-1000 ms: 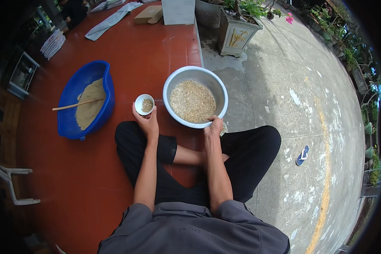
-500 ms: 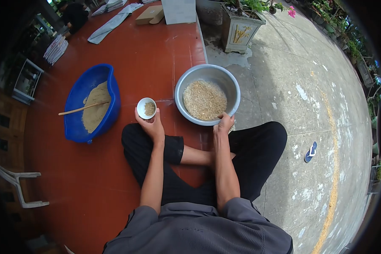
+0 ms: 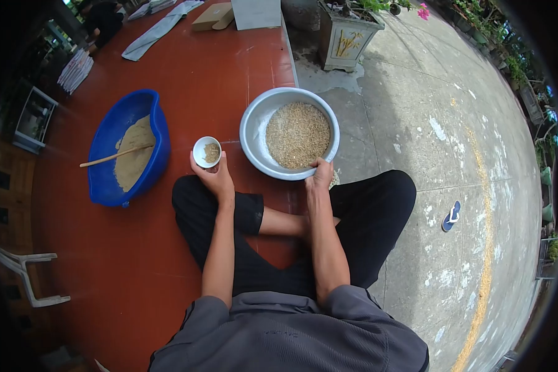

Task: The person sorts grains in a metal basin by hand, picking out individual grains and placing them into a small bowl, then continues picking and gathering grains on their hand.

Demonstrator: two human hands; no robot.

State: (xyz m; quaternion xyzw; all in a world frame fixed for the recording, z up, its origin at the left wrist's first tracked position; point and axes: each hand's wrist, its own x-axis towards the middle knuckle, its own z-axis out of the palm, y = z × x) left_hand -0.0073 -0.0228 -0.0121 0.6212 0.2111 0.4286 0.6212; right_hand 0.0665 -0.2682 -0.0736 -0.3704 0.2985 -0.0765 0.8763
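My left hand [image 3: 215,180] is wrapped round a small white cup [image 3: 199,152] with a little brownish grain [image 3: 211,153] in it. My right hand [image 3: 320,174] grips the near rim of a round metal basin [image 3: 260,135], thumb over the edge. Inside the basin, pale, coarse grain [image 3: 298,135] is heaped toward the right side, leaving bare metal on the left. The cup is held to the left of the basin, apart from it. Farther left, a blue tub [image 3: 159,163] holds fine tan powder [image 3: 136,154], with a wooden stick [image 3: 114,156] lying across it.
I sit cross-legged on a red floor [image 3: 136,260] beside grey concrete [image 3: 409,136]. A planter [image 3: 348,40], a cardboard box [image 3: 213,17] and folded sacks [image 3: 76,70] stand beyond. A blue sandal [image 3: 451,217] lies right. Another person [image 3: 102,22] is at the far left.
The basin has shifted slightly left in my right hand, and the grain has slid toward its right side. My left hand still holds the cup. The view has turned a little.
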